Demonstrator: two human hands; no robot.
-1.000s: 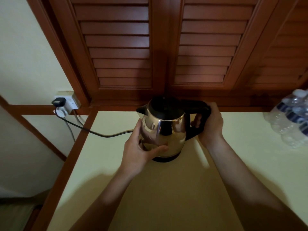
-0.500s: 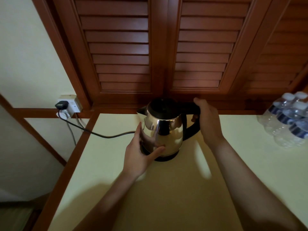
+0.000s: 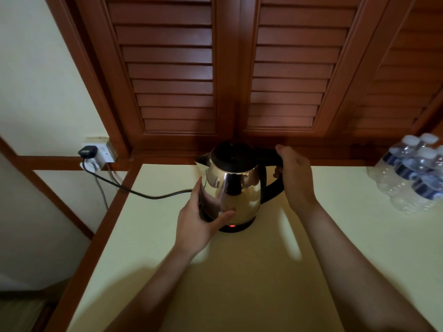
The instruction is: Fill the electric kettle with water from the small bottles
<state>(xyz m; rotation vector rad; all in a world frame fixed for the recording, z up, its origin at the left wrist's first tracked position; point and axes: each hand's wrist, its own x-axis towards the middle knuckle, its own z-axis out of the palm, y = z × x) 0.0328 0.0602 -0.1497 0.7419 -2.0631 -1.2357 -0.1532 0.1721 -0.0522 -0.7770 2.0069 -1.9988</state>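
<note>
Now the left hand (image 3: 200, 222) cups the electric kettle (image 3: 233, 185), its grip pressed on the steel body. Right hand (image 3: 296, 178) wraps the kettle's handle (image 3: 271, 154); water bottles (image 3: 414, 173) stand well right of the kettle.

Both bare forearms reach forward from bottom of frame. Left hand (image 3: 200, 221) cupped, palm inward, thumb stretched out low to the right, fingers hidden behind. Right hand (image 3: 296, 174) raised higher, back toward camera, fingers curled in a loose grip, wrist bent down.
</note>
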